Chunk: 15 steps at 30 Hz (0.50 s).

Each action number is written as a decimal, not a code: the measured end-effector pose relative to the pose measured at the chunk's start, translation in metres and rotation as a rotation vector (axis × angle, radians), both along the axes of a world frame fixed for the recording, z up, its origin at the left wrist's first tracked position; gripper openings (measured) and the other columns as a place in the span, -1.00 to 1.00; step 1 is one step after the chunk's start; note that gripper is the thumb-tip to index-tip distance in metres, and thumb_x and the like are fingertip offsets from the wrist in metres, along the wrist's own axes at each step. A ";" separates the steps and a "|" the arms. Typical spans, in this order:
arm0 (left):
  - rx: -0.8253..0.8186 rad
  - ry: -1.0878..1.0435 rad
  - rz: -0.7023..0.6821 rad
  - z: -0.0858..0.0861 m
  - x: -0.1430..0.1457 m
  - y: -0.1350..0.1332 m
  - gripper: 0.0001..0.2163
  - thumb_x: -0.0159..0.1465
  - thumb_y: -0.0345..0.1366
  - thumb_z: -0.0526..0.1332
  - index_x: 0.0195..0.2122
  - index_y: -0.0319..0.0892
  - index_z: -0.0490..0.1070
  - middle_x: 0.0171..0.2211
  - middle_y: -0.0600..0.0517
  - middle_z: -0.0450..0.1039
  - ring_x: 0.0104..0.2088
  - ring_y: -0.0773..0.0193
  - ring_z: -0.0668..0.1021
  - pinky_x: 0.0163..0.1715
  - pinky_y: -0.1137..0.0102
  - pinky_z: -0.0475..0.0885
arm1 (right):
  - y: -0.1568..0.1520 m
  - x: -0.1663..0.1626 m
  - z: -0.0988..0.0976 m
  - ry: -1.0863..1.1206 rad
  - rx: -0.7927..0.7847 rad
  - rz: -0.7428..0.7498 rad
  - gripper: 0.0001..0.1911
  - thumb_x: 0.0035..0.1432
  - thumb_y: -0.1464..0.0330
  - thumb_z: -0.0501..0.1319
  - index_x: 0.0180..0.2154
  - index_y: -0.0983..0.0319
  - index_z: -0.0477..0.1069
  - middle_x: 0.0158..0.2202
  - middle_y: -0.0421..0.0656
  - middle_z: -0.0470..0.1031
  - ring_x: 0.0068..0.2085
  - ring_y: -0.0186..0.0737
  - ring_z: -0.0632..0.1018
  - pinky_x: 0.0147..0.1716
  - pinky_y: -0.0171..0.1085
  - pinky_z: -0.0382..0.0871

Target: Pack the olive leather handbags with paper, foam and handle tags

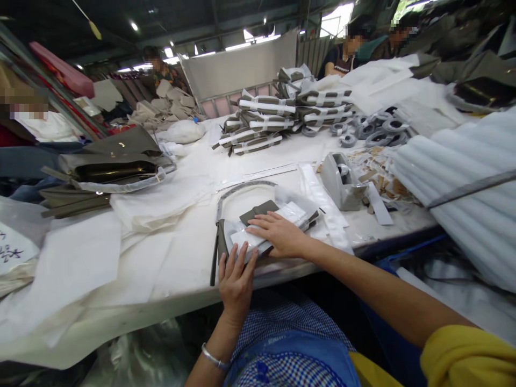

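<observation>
An olive-grey handbag (221,243) lies near the table's front edge, partly covered by white paper and clear plastic. Its wrapped strap (245,186) arches away behind it on the tabletop. A small olive flap or piece (259,210) shows on top. My left hand (237,279) rests at the bag's near left edge, fingers stretched and apart. Across the white paper on top lies my right hand (280,235), its fingers extended and flat. The underside of the bag is hidden.
Wrapped bags (262,121) are piled at the back. Open bags (116,172) and white sheets (88,252) lie left. A tape dispenser (341,183), grey rolls (379,129) and foam tubes (463,183) are on the right. Several people are farther back.
</observation>
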State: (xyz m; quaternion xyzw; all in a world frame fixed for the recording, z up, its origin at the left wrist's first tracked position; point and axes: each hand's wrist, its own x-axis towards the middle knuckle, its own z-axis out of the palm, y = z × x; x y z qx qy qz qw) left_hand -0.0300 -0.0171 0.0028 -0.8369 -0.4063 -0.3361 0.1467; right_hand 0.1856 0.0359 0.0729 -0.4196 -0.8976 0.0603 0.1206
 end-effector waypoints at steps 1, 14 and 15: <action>0.006 0.007 -0.005 -0.002 -0.001 -0.002 -0.49 0.32 -0.53 0.13 0.25 0.03 0.27 0.21 -0.04 0.36 0.29 -0.01 0.29 0.26 -0.08 0.20 | 0.000 0.000 0.000 0.003 0.005 0.000 -0.21 0.07 0.31 0.31 0.31 0.21 0.15 0.35 -0.01 0.16 0.34 0.09 0.16 0.30 0.11 -0.06; -0.486 -0.568 0.151 0.020 -0.057 0.025 -0.56 0.36 -0.15 0.12 0.25 -0.04 0.28 0.31 -0.04 0.22 0.30 0.10 0.28 0.32 0.16 0.14 | 0.004 0.082 0.017 0.320 0.008 -0.671 -0.40 0.31 0.10 0.11 0.26 0.29 0.26 0.32 0.07 0.23 0.35 0.08 0.19 0.33 0.02 -0.02; -0.621 -0.647 0.203 0.023 -0.059 0.040 -0.52 0.35 -0.07 0.12 0.27 -0.06 0.26 0.31 -0.06 0.23 0.30 0.09 0.28 0.33 0.17 0.11 | 0.008 0.089 0.015 0.358 -0.091 -0.745 -0.34 0.29 0.09 0.12 0.28 0.33 0.22 0.31 0.11 0.23 0.34 0.10 0.22 0.32 0.01 0.02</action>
